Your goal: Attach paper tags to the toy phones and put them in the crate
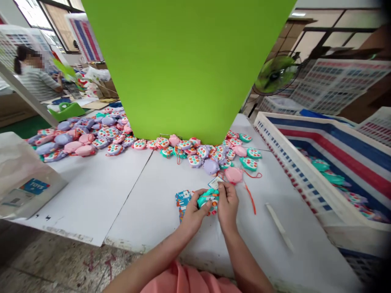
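My left hand grips a teal toy with coloured round buttons from the near side, holding it above the white table. My right hand is at the toy's right side, its fingertips pinching a small paper card that stands at the toy's far edge. A stack of blue printed cards lies just left of my left hand. Beyond my right hand rest a pink toy and its loose orange-red cord.
A large heap of pink, purple and teal button toys lies along the table under a green board. A white plastic crate holding teal toys stands at right. A white strip lies near it. A co-worker works far left.
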The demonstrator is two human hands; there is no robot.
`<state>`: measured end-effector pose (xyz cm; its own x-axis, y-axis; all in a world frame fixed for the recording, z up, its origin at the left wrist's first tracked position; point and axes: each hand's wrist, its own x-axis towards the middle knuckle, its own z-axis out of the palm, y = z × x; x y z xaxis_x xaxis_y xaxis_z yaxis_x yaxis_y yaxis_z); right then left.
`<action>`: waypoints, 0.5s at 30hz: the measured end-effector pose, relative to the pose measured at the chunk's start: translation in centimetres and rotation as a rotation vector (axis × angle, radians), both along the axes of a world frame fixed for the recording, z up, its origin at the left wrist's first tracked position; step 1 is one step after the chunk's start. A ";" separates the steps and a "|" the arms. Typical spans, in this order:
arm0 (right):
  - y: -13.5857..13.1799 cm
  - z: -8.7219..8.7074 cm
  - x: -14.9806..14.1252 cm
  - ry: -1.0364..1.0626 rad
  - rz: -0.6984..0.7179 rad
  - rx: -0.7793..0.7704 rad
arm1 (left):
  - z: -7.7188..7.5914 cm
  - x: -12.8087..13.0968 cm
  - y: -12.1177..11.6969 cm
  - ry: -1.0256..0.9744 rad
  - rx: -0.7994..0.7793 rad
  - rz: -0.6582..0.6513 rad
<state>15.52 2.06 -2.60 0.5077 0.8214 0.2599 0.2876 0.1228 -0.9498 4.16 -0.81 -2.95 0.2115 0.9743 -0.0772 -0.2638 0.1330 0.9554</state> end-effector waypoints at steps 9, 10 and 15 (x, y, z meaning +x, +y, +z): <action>-1.1 1.3 0.9 -0.246 -0.086 0.147 | 0.5 -0.9 0.3 0.247 0.169 0.013; -1.2 1.3 0.9 -0.297 -0.083 0.158 | 0.7 -1.1 0.3 0.264 0.175 0.029; -1.5 1.6 0.6 -0.439 -0.066 0.159 | 2.0 -2.1 0.0 0.459 0.340 0.092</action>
